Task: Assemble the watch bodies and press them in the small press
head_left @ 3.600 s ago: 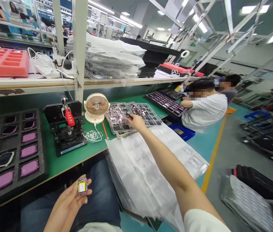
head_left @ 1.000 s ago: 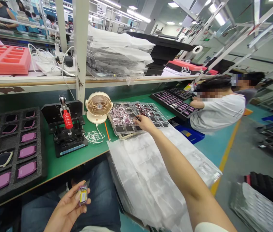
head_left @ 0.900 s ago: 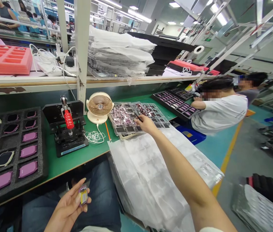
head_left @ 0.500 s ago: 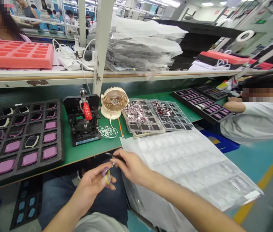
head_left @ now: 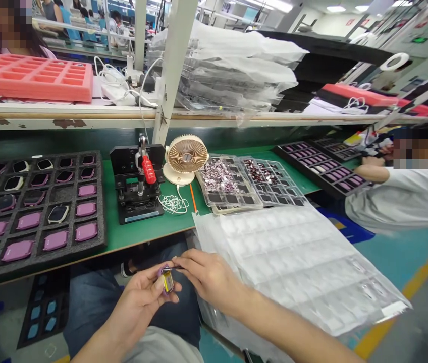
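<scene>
My right hand (head_left: 210, 275) has come back from the parts trays (head_left: 252, 184) at 12 o'clock, fingers pinched on slim tweezers (head_left: 176, 266), their tip held steady against the small yellow-labelled component (head_left: 167, 281) clamped in my left hand (head_left: 138, 297) at 6 o'clock.

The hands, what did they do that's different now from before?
The right hand moved back from the tray of shiny bits toward the left hand. Its fingers now bring thin tweezers up to the small yellow-labelled part. Nothing was let go: the left hand kept holding that part. The tray and the fan stayed where they were.
</scene>
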The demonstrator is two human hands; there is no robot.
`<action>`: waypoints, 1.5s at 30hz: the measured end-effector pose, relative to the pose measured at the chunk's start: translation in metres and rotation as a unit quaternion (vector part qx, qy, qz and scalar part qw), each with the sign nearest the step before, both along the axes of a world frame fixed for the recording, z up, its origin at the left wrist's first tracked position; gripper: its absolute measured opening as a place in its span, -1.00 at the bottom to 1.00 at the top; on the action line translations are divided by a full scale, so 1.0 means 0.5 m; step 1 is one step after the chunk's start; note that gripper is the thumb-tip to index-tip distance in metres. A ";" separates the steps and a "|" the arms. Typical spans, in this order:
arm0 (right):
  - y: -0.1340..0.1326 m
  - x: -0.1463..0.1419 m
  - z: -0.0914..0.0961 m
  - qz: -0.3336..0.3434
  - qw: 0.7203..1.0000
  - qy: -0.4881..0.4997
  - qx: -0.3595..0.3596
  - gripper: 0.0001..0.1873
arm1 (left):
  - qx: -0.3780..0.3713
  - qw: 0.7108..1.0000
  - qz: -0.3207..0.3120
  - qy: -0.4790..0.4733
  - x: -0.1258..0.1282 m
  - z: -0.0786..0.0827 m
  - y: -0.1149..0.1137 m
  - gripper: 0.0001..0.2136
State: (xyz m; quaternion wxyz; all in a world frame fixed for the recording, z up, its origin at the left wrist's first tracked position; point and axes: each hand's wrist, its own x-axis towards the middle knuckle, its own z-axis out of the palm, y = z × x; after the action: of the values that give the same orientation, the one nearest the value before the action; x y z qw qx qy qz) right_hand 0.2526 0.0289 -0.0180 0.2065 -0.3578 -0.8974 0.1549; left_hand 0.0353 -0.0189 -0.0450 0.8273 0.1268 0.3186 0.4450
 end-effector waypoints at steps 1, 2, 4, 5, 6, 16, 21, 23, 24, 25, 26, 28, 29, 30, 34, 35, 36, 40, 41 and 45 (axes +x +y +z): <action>0.000 0.001 0.001 -0.002 1.000 -0.006 0.014 -0.71 | 0.002 1.000 -0.005 -0.003 -0.002 0.001 0.000 -0.61; 0.000 0.001 0.003 -0.003 1.000 -0.007 0.024 -0.72 | 0.004 1.000 -0.010 -0.009 -0.004 0.001 0.000 -0.59; -0.001 0.001 0.010 -0.009 0.999 0.008 0.036 -0.74 | 0.011 0.999 -0.024 -0.022 -0.009 0.003 0.000 -0.57; -0.003 0.000 0.016 -0.017 0.999 0.025 0.038 -0.74 | 0.013 0.999 -0.025 -0.027 -0.011 0.003 0.000 -0.55; -0.007 0.000 0.023 -0.032 0.998 0.047 0.037 -0.74 | 0.013 0.999 -0.021 -0.031 -0.013 0.003 -0.001 -0.54; -0.112 -0.089 0.002 -0.137 0.955 0.261 -0.026 -0.58 | -0.004 0.991 0.135 -0.011 -0.003 -0.007 0.006 -0.71; -0.111 -0.137 -0.048 -0.157 0.945 0.287 0.011 -0.46 | 0.002 0.980 0.198 0.026 0.001 0.014 0.004 -0.62; -0.107 -0.143 -0.058 -0.154 0.945 0.289 0.021 -0.44 | 0.004 0.976 0.216 0.036 0.000 0.017 0.000 -0.56; -0.105 -0.144 -0.062 -0.152 0.945 0.289 0.024 -0.43 | 0.006 0.975 0.219 0.038 -0.001 0.017 -0.002 -0.56; -0.104 -0.144 -0.065 -0.149 0.945 0.289 0.026 -0.43 | 0.010 0.975 0.218 0.038 -0.002 0.015 -0.003 -0.57; -0.103 -0.143 -0.067 -0.146 0.946 0.289 0.027 -0.42 | 0.013 0.976 0.214 0.038 -0.002 0.013 -0.005 -0.59; -0.102 -0.142 -0.070 -0.142 0.946 0.288 0.035 -0.40 | 0.016 0.978 0.204 0.041 -0.003 0.008 -0.008 -0.61; -0.101 -0.142 -0.070 -0.138 0.947 0.287 0.040 -0.39 | 0.015 0.979 0.200 0.042 -0.003 0.006 -0.009 -0.61; -0.100 -0.143 -0.071 -0.134 0.947 0.288 0.044 -0.40 | 0.015 0.979 0.198 0.042 -0.004 0.003 -0.009 -0.61; -0.093 -0.146 -0.065 -0.137 0.939 0.317 0.009 -0.57 | 0.035 0.979 0.196 0.032 -0.008 -0.007 -0.007 -0.61; -0.090 -0.146 -0.063 -0.142 0.935 0.324 -0.004 -0.62 | 0.044 0.978 0.199 0.033 -0.010 -0.010 -0.006 -0.63; -0.088 -0.146 -0.060 -0.147 0.933 0.327 -0.014 -0.66 | 0.053 0.977 0.202 0.037 -0.012 -0.013 -0.006 -0.64; -0.076 -0.134 -0.049 -0.132 0.947 0.288 -0.043 -0.60 | 0.078 0.969 0.219 0.084 -0.022 -0.022 -0.010 -0.64; -0.073 -0.130 -0.046 -0.117 0.954 0.271 -0.054 -0.56 | 0.084 0.966 0.223 0.097 -0.024 -0.023 -0.012 -0.64; -0.061 -0.114 -0.036 -0.071 0.973 0.196 -0.101 -0.41 | 0.122 0.962 0.215 0.114 -0.026 -0.030 -0.014 -0.72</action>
State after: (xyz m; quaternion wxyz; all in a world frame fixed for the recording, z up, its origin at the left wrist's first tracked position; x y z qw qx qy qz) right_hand 0.1957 -0.0016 -0.0362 0.3517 -0.4018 -0.7918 0.2966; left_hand 0.0222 -0.0259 -0.0599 0.6483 0.2054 0.3735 0.6309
